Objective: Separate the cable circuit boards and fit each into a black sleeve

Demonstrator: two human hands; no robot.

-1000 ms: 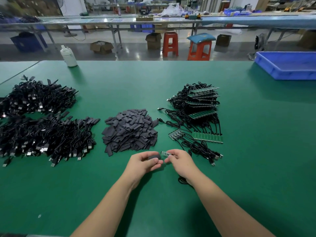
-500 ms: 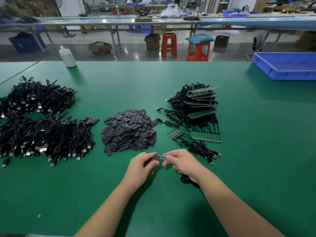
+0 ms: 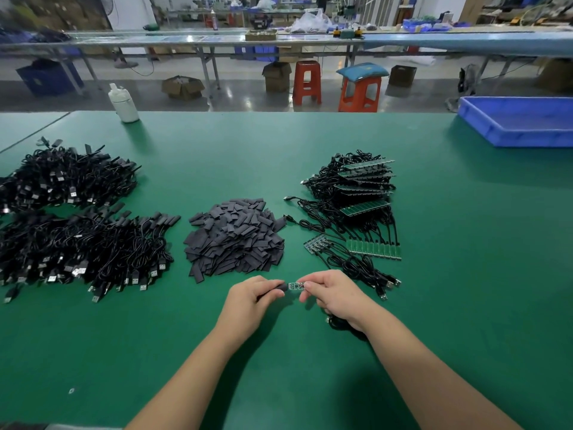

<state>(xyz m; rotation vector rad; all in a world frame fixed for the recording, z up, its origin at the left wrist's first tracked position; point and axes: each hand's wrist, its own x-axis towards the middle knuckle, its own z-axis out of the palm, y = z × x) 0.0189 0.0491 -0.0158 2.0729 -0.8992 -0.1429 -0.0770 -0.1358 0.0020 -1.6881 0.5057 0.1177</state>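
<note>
Green table [image 3: 434, 305] — left hand [image 3: 251, 302] pinches sleeve [image 3: 280, 287], right hand [image 3: 331, 294] pinches board [image 3: 296, 285]; stools [image 3: 359, 88] beyond.

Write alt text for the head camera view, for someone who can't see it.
Over a green table, the left hand holds a black sleeve and the right hand pinches a small circuit board, aligned end to end. Behind lie a pile of black sleeves, uncut board strips with cables, and sleeved cables at left.
</note>
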